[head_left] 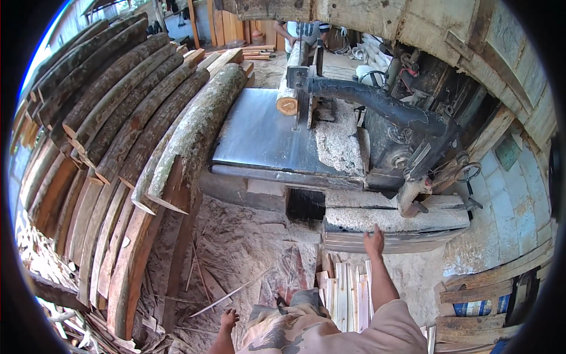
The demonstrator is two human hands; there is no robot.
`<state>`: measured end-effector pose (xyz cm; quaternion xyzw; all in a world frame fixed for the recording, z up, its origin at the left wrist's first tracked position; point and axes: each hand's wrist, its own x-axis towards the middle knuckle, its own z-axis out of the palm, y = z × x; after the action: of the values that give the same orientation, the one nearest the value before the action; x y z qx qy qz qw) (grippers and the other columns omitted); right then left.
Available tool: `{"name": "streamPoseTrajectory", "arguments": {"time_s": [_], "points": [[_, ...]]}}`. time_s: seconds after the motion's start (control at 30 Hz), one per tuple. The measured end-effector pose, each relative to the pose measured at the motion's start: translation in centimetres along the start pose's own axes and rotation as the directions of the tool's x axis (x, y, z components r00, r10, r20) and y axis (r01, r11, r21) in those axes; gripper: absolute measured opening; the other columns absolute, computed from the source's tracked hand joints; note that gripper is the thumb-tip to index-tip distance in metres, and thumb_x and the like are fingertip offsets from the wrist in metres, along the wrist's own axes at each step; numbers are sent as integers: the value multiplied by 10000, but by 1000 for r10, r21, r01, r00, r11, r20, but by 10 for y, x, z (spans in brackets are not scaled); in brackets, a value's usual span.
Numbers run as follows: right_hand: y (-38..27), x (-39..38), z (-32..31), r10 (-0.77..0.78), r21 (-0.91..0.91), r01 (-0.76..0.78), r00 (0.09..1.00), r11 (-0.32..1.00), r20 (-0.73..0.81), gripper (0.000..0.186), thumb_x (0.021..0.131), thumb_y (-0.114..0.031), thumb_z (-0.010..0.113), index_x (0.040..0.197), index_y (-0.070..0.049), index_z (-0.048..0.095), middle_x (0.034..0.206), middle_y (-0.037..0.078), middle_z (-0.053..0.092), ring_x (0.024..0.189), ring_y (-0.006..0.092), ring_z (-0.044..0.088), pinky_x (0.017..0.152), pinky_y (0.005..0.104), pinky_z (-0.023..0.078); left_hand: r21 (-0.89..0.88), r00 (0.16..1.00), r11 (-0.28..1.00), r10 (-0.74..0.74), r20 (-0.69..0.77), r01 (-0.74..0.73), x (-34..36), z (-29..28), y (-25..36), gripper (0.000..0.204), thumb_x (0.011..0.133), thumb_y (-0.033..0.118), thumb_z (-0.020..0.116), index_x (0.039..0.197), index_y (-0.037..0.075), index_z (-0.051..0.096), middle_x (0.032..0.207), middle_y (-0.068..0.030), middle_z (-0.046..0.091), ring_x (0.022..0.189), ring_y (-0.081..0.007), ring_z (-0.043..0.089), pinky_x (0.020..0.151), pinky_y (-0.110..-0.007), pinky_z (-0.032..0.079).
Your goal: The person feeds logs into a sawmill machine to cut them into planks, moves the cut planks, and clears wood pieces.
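My right hand (374, 241) reaches to the near edge of a sawdust-covered ledge (362, 215), fingers apart and holding nothing visible. Low in the picture, my left hand (229, 318) hangs over the dusty floor, empty, with loosely bent fingers apart. Beyond both stands a band saw with a steel table (247, 135), a dark arm (383, 103) and a handwheel (469, 173). A log (288, 104) with a pale cut end lies at the blade, and another person (289, 35) stands behind it with a hand at that log.
Stacked split logs (100, 118) fill the left side, reaching beside the saw table. A dark opening (305, 203) sits under the table. Pale wood strips (341, 295) lie near my legs, with scraps on the floor (212, 253) and boards (474, 321) at lower right.
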<state>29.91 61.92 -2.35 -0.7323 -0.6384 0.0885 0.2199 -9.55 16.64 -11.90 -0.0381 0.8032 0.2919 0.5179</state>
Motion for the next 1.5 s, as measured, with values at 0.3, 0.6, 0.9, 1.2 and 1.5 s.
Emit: {"name": "streamPoseTrajectory", "arguments": {"time_s": [0.3,0.6,0.9,1.2,1.5], "points": [[-28,-201,146,85,-53,-73,564,996,822,396,744,-402,558,1033,-148,648,1063,119,616,1002,276,577,865,360,445,-63,983,996,73,170,-63,37,25,42,450,882,327,502,1239,57,449,909,-99,641,692,-172,591,580,-311,429],[-40,-110,184,-3,46,-73,513,996,858,443,768,-454,520,1052,-135,638,1043,157,615,978,287,587,845,365,452,-14,973,986,164,164,-164,116,42,193,506,856,304,567,1192,-61,469,979,-152,610,821,-205,614,637,-293,496],[-261,126,132,-102,520,-466,667,716,738,540,850,-515,484,1101,-41,541,814,66,633,608,134,609,539,263,484,-179,849,863,499,171,-472,94,106,501,809,783,685,416,1312,75,371,1158,-160,544,1095,-286,480,846,-426,377],[-363,169,120,-100,512,-625,572,590,814,925,712,-773,388,1366,-122,321,1381,162,320,1293,286,258,1010,510,235,-216,842,921,384,379,-323,115,136,594,961,739,798,240,1384,86,259,1283,-153,444,1151,-300,414,927,-476,303],[-331,51,123,51,445,-670,583,594,811,968,711,-788,363,1280,-7,423,1282,184,442,1162,304,422,939,403,340,-445,666,874,451,594,-195,76,125,498,777,832,702,185,1340,136,345,1270,-91,473,1130,-286,466,878,-476,394]]}}
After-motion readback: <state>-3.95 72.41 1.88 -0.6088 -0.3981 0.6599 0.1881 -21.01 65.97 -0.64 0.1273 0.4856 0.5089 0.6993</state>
